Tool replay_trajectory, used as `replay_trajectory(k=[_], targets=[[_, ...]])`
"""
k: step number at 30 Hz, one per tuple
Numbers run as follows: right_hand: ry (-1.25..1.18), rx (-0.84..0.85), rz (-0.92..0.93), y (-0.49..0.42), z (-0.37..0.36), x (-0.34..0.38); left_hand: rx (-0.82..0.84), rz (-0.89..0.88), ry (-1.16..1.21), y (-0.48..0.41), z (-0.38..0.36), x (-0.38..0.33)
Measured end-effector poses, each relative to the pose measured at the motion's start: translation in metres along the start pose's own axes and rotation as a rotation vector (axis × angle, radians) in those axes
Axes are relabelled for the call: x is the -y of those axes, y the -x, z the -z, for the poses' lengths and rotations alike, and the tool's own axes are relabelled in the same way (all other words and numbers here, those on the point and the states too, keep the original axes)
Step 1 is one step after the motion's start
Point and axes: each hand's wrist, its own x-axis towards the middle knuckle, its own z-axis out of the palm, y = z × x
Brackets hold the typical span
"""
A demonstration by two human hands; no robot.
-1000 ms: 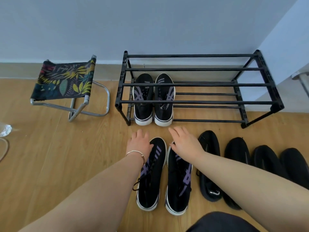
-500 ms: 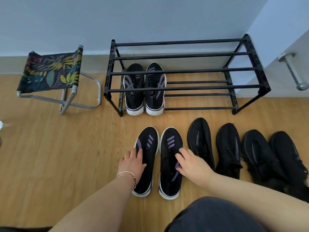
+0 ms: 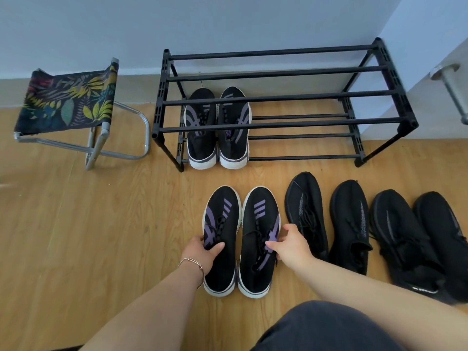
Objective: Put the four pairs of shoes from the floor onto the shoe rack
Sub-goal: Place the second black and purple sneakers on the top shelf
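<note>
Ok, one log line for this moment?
stage: grasping second pair | left hand: on left purple-striped shoe | right hand: on right purple-striped shoe | shoe rack: one pair

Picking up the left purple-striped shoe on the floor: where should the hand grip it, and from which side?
Grip the left purple-striped shoe across its laced midfoot, coming from above and its outer left side, as the left hand does. Its mate sits close on the inner side, leaving little room there.

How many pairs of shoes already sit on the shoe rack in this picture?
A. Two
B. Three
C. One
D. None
C: a single black-and-purple pair sits at the left end of the shoe rack, on its lower level; the other three pairs are on the floor, one of them under the left hand and right hand.
</note>
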Motion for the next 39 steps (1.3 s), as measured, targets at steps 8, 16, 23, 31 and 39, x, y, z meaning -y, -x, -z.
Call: replay_trajectory(k=[8, 16, 23, 31, 39], targets=[[-0.171, 0.032, -0.002, -0.001, 0.003, -0.001, -0.068, 0.022, 0.084, -0.001, 0.007, 0.005], [-0.163, 0.074, 0.065, 0.007, 0.031, 0.023, -0.081, 0.013, 0.232, 0.015, 0.011, -0.003], [-0.134, 0.13, 0.118, 0.029, 0.064, 0.07, -0.079, -0.026, 0.306, 0.042, 0.049, -0.025], [-0.193, 0.137, 0.207, 0.057, 0.1, 0.139, -0.072, -0.092, 0.376, 0.063, 0.104, -0.058], [-0.312, 0.032, 0.31, 0.03, 0.133, 0.223, -0.143, -0.264, 0.349, 0.046, 0.161, -0.155]])
